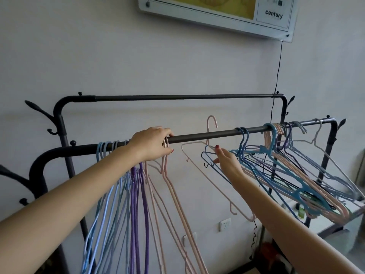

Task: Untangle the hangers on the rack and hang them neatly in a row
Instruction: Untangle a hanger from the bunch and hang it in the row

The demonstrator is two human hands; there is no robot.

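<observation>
A black clothes rack has a near rail (207, 134) and a higher far rail (177, 97). On the left of the near rail hang blue, purple and pink hangers (138, 194) in a row. My left hand (153, 144) rests on that rail, fingers curled around the hook of a pink hanger (167, 175). My right hand (227, 161) pinches a loose pink hanger (199, 171) below its neck; its hook rises behind the rail, free of it. A dark blue hanger (209, 161) lies against that hand. At the right a tangled bunch of hangers (296, 178) hangs tilted.
Branch-shaped hooks (39, 111) stick out from the rack's left post. A framed panel (217, 12) hangs on the wall above, with a black cable (277, 72) running down behind the rack. A wall socket (225, 224) sits low, and a white table (335, 220) stands at the right.
</observation>
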